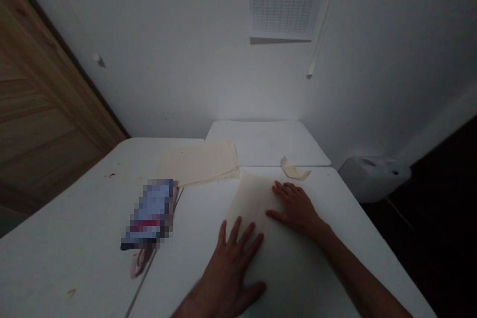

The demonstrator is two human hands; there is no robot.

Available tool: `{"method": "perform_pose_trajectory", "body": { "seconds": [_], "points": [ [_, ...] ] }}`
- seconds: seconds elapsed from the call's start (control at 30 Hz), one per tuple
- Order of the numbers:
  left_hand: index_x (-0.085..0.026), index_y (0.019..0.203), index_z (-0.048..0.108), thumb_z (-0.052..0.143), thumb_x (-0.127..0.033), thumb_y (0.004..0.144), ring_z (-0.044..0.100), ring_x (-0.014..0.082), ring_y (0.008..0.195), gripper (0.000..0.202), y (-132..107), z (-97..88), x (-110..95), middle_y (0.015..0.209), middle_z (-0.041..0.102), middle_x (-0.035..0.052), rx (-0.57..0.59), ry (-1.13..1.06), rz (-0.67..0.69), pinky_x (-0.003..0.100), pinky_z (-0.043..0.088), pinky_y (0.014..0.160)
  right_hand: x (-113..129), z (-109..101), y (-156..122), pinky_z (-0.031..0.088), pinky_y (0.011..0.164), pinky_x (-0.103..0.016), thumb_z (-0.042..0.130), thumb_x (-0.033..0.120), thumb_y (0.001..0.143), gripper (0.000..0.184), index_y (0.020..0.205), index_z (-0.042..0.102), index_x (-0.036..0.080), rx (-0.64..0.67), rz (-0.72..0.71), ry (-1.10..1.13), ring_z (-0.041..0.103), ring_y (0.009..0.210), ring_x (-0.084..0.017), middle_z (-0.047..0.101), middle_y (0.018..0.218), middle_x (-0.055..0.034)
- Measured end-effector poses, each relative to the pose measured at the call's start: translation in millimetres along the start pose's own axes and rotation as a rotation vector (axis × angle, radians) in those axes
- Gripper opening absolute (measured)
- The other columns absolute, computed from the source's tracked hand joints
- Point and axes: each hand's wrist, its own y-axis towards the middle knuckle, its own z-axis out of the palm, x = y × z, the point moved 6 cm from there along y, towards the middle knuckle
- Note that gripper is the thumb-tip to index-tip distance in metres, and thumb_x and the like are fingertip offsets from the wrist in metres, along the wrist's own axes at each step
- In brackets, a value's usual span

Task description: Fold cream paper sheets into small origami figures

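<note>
A pale, off-white sheet that looks like paper (251, 196) lies on the white table in front of me. My left hand (234, 263) rests with spread fingers, its fingertips on the near left part of the sheet. On the far right part of it, my right hand (294, 206) lies flat with fingers stretched out. Just beyond the right hand is a small folded cream scrap (294, 170). Farther left, a stack of cream sheets (201, 161) lies across the table joint. Where the near side of the sheet ends is hard to make out in the dim light.
Left of my hands, a blurred blue item (151, 213) lies on a pinkish cloth (139, 262). White tables (82, 238) meet at seams. A printed chart (288, 2) hangs on the wall. A wooden door (44, 94) stands left, a white plastic container (372, 176) right of the table.
</note>
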Motion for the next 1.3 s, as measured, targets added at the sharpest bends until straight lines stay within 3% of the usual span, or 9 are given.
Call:
{"method": "perform_pose_trajectory", "body": {
  "seconds": [0.3,0.5,0.67,0.77,0.87,0.97,1.03,1.17,1.3],
  "points": [
    [-0.029,0.149,0.018,0.048,-0.057,0.087,0.018,0.0372,0.14,0.075,-6.6,2.9,3.6,0.154,0.025,0.0059,-0.06,0.04,-0.067,0.064,0.016,0.111,-3.2,8.8,-2.6,0.019,0.109,-0.05,0.052,0.088,0.056,0.115,0.145,0.032,0.017,0.071,-0.029,0.036,0.025,0.137,-0.036,0.028,0.152,-0.014],
    [-0.026,0.145,0.032,0.043,-0.058,0.089,0.026,0.0359,0.138,0.066,-11.5,4.3,13.6,0.15,0.033,0.0075,-0.121,0.106,-0.17,0.059,0.022,0.111,-2.1,13.4,-2.9,0.015,0.111,-0.052,0.053,0.089,0.053,0.122,0.147,0.027,0.015,0.112,-0.01,0.069,0.017,0.14,-0.037,0.022,0.153,-0.0145],
    [-0.023,0.143,0.036,0.039,-0.056,0.091,0.029,0.0338,0.137,0.062,-16.4,7.6,20.2,0.148,0.037,0.0073,-0.154,0.156,-0.179,0.054,0.023,0.111,0.0,9.2,-1.1,0.015,0.112,-0.053,0.058,0.087,0.051,0.123,0.145,0.031,0.013,0.115,0.017,0.095,0.018,0.139,-0.037,0.025,0.152,-0.0159],
    [-0.023,0.143,0.036,0.041,-0.054,0.091,0.03,0.0341,0.136,0.061,-16.7,8.4,21.5,0.148,0.038,0.0074,-0.169,0.174,-0.184,0.054,0.023,0.111,6.7,1.3,-3.9,0.017,0.113,-0.051,0.064,0.081,0.053,0.112,0.139,0.042,0.013,0.075,-0.023,0.13,0.025,0.137,-0.035,0.033,0.149,-0.0156],
    [-0.022,0.141,0.04,0.041,-0.053,0.091,0.034,0.0353,0.133,0.059,-14.3,7.8,20.0,0.144,0.043,0.0096,-0.157,0.19,-0.177,0.056,0.02,0.112,18.9,-5.6,-12.5,0.024,0.112,-0.046,0.07,0.065,0.064,0.075,0.123,0.058,0.021,0.034,-0.12,0.2,0.038,0.131,-0.029,0.045,0.142,-0.0095],
    [-0.023,0.14,0.041,0.042,-0.051,0.091,0.038,0.0362,0.13,0.056,-9.8,5.0,16.5,0.139,0.047,0.011,-0.156,0.213,-0.158,0.059,0.016,0.111,27.2,-8.9,-22.4,0.031,0.109,-0.042,0.066,0.048,0.076,0.044,0.113,0.065,0.024,-0.001,-0.153,0.251,0.042,0.129,-0.025,0.052,0.137,-0.0057],
    [-0.025,0.142,0.037,0.045,-0.045,0.09,0.038,0.0351,0.13,0.056,-6.3,3.3,12.1,0.139,0.048,0.0103,-0.155,0.22,-0.115,0.06,0.017,0.111,30.0,-9.3,-26.9,0.032,0.108,-0.043,0.065,0.047,0.078,0.043,0.113,0.065,0.023,-0.016,-0.153,0.267,0.041,0.129,-0.026,0.052,0.137,-0.0062],
    [-0.027,0.145,0.031,0.049,-0.032,0.087,0.037,0.0319,0.131,0.06,-0.5,1.5,2.7,0.142,0.044,0.0087,-0.147,0.219,-0.013,0.057,0.022,0.111,32.3,-8.7,-30.2,0.029,0.109,-0.047,0.07,0.056,0.069,0.059,0.116,0.063,0.022,-0.02,-0.16,0.295,0.039,0.131,-0.029,0.049,0.14,-0.0076],
    [-0.028,0.144,0.033,0.052,-0.029,0.084,0.038,0.0308,0.129,0.063,2.4,1.7,-1.3,0.141,0.045,0.0084,-0.159,0.2,0.02,0.055,0.027,0.109,32.1,-7.9,-30.9,0.025,0.111,-0.046,0.069,0.059,0.068,0.062,0.116,0.061,0.022,-0.006,-0.14,0.294,0.037,0.133,-0.028,0.046,0.142,-0.0071]
  ]
}}
